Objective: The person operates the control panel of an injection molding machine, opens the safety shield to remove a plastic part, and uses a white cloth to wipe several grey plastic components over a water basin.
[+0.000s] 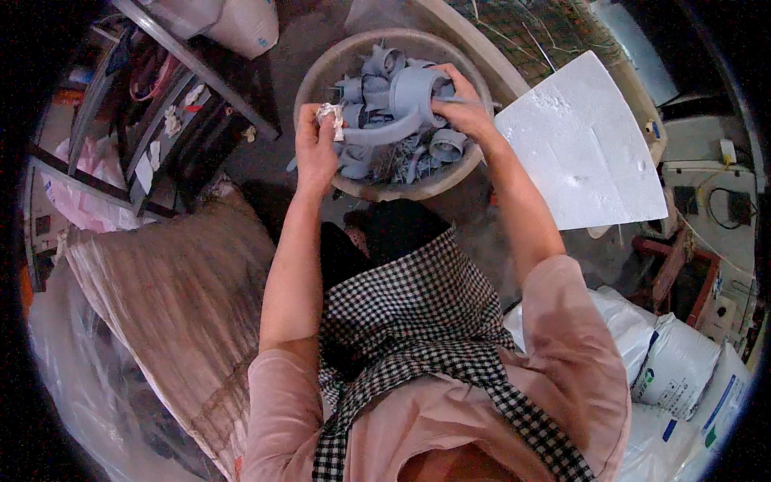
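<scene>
A grey plastic part, a short wide cylinder with a long curved arm, is held over a round basin. My right hand is closed on the cylinder's right side, the thumb at its open end. My left hand grips the tip of the curved arm, a crumpled whitish wad of cloth or paper between its fingers. Below, the basin holds several similar grey parts and thin grey scraps. What the fingers do behind the part is hidden.
A white board lies right of the basin. Dark metal shelving stands at the left, above a large brown woven sack. White printed bags are piled at the lower right. A pale sack sits at the upper left.
</scene>
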### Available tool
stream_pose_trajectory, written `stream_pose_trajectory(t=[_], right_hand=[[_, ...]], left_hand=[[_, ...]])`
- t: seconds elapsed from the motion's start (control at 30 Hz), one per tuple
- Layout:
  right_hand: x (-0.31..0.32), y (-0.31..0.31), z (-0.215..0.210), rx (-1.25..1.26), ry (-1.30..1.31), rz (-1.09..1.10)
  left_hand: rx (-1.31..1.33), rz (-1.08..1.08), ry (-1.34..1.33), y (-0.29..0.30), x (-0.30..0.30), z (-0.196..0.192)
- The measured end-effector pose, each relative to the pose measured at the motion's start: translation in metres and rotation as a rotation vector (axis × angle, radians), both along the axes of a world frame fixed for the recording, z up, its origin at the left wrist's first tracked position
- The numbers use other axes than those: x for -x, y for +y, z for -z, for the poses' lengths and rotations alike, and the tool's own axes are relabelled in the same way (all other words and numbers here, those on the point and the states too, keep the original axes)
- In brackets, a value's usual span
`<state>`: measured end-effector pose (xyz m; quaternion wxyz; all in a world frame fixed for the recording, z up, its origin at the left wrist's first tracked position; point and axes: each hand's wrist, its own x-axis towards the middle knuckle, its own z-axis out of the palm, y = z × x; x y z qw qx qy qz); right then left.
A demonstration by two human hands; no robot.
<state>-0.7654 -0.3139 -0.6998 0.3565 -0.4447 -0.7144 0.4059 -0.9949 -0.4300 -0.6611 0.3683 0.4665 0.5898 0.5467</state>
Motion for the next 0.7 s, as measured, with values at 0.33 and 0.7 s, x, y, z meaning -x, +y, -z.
stream_pose_trajectory(t=[0.33, 0.7], right_hand=[[0.034, -0.032, 0.065, 0.152, -0.356, 0.095], [0.032, -0.040, 0.106, -0.001, -0.322, -0.165]], left_hand=[[0.260, 0.233, 0.488, 0.000, -0.001, 0.080], [0.367, 0.173, 0.414, -0.010, -0.040, 0.084]])
